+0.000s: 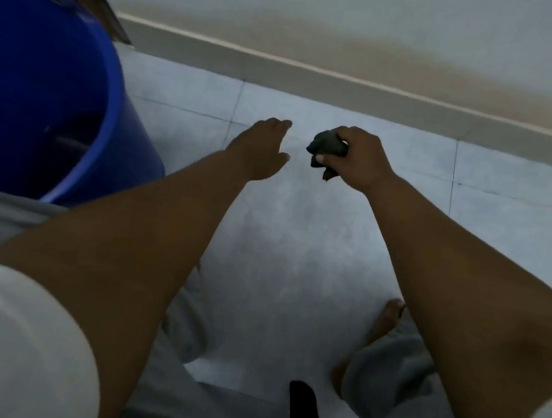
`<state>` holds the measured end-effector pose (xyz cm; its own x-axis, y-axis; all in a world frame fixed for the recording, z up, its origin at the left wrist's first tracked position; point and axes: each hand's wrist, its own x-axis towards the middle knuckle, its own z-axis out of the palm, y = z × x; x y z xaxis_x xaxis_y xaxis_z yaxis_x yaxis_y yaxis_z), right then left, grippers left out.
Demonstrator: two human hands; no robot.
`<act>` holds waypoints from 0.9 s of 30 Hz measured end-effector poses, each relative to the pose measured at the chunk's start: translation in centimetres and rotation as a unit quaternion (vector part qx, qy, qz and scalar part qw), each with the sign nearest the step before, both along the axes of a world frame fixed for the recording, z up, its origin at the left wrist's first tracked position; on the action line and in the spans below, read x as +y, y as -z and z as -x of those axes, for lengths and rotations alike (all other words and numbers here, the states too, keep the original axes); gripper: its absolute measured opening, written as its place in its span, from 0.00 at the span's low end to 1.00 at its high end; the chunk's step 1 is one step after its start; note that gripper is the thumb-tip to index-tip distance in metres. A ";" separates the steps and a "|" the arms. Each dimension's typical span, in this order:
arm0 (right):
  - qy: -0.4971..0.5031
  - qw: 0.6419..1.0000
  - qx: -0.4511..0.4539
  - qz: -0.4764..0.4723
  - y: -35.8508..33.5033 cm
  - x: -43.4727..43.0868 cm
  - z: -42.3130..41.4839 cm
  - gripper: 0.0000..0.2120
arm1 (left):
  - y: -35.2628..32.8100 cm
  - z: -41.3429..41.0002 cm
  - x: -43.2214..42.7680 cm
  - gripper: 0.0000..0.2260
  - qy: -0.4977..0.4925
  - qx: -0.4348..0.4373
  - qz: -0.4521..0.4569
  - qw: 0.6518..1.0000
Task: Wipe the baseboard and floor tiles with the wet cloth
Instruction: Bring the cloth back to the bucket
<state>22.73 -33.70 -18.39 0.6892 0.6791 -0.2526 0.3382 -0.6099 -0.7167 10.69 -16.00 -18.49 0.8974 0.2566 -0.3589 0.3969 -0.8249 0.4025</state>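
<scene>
My right hand (357,159) is closed around a dark, bunched-up cloth (326,148), held above the pale grey floor tiles (300,218). My left hand (261,150) hovers just left of the cloth with fingers apart and holds nothing. The beige baseboard (314,77) runs along the wall beyond both hands, slanting down to the right. Neither hand touches the baseboard.
A large blue bucket (43,92) stands at the left, close to my left arm. A dark door frame edge (108,10) meets the baseboard behind it. My grey-trousered legs and a bare foot (389,317) are below. A black object (298,413) lies at the bottom.
</scene>
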 end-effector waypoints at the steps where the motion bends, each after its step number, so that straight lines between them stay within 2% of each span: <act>1: 0.002 1.000 0.003 -0.014 -1.5 1.2 0.2 0.16 | -1.4 0.1 0.6 0.31 -0.009 -0.008 0.000 1.000; 2: 0.014 0.999 0.028 -0.037 -3.1 2.5 0.6 0.16 | -2.9 0.2 1.3 0.31 -0.025 -0.014 0.009 1.000; 4: 0.050 0.984 0.135 -0.103 -6.2 5.1 1.5 0.16 | -6.1 0.3 3.0 0.29 -0.095 -0.027 0.066 0.993; 6: 0.065 0.960 0.226 -0.154 -8.9 7.6 2.5 0.16 | -9.7 0.4 5.5 0.21 -0.185 -0.037 0.152 0.970; 10: 0.071 0.918 0.324 -0.217 -13.2 13.3 5.1 0.14 | -15.5 2.9 11.2 0.12 -0.274 -0.045 0.226 0.934; 14: 0.089 0.850 0.468 -0.222 -15.8 18.6 8.4 0.18 | -18.3 6.4 16.0 0.08 -0.353 -0.034 0.245 0.902; 16: 0.072 0.836 0.507 -0.198 -16.2 20.5 9.9 0.24 | -18.6 7.7 18.0 0.06 -0.390 -0.022 0.256 0.884; 18: 0.048 0.858 0.484 -0.161 -16.3 22.2 11.3 0.26 | -18.4 8.9 19.5 0.09 -0.418 -0.020 0.262 0.869; 21: 0.079 0.936 0.326 -0.109 -15.0 24.6 12.2 0.18 | -17.5 10.4 20.6 0.12 -0.449 -0.031 0.307 0.839; 24: 0.130 0.955 0.251 -0.088 -13.3 26.6 12.2 0.16 | -16.3 11.5 21.0 0.09 -0.473 -0.024 0.345 0.810; 27: 0.131 0.970 0.192 -0.069 -12.3 27.5 11.5 0.13 | -15.5 12.4 22.0 0.08 -0.485 -0.021 0.359 0.798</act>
